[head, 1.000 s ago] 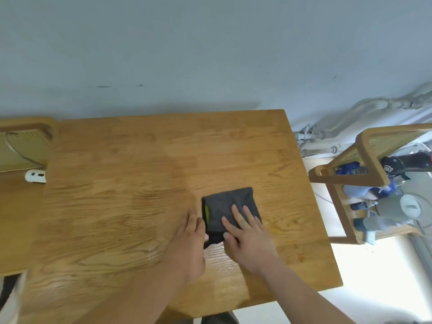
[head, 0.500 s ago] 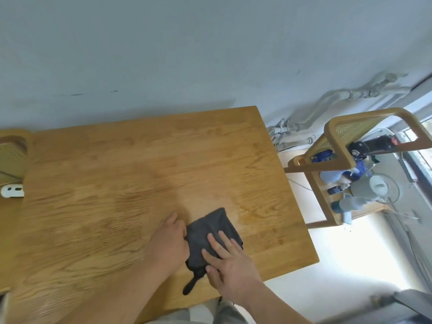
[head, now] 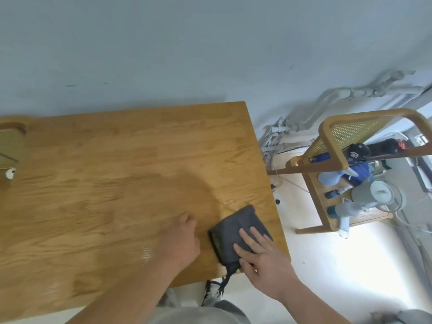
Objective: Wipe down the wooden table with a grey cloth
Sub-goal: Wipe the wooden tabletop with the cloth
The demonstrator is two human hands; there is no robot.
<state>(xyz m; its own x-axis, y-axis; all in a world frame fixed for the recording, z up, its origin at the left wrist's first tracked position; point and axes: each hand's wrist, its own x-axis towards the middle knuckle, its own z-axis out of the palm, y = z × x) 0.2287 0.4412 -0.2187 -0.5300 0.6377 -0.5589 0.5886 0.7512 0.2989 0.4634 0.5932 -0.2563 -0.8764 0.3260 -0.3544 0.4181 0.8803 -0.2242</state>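
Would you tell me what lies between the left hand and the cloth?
Only bare wooden table separates left hand from grey cloth, in head view.

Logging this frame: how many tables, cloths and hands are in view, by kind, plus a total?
table: 1
cloth: 1
hands: 2, left hand and right hand
Total: 4

left hand (head: 180, 242): knuckles up, fingers blurred | right hand (head: 265, 257): palm down, fingers straight
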